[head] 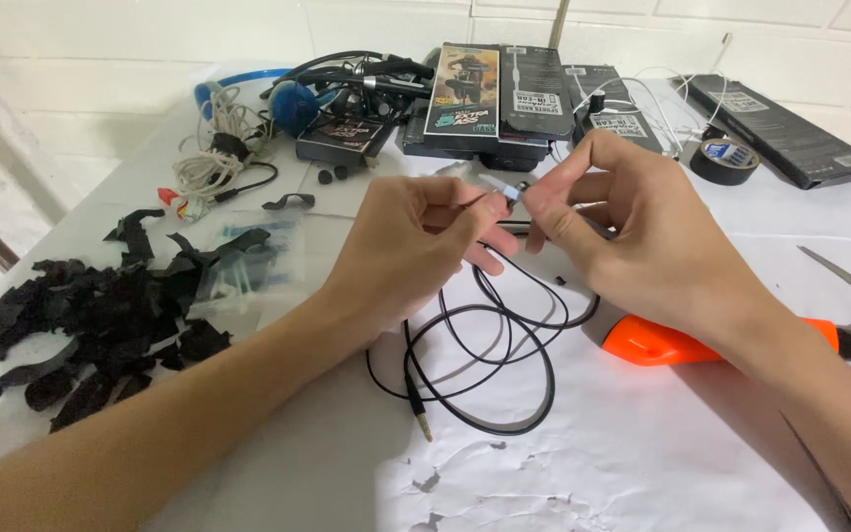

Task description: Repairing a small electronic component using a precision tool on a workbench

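While the black earphone cable (490, 340) lies looped on the white table (642, 453) with its jack plug (418, 406) pointing toward the camera, both hands work at its raised end. The left hand (401, 246) has its fingers (465, 212) pinched on a small pale piece (504, 189), and the right hand (632, 232) fingers (544, 197) clamp the same spot, so this looks like fitting or stripping. Any further move likely needs a steady grip. Orange-handled scissors (682, 343) lie just beside.

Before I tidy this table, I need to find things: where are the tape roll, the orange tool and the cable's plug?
tape roll (724, 160), head view, on its black outer band.
orange tool (657, 343), head view, on its orange body.
plug (424, 421), head view, on its metal tip.
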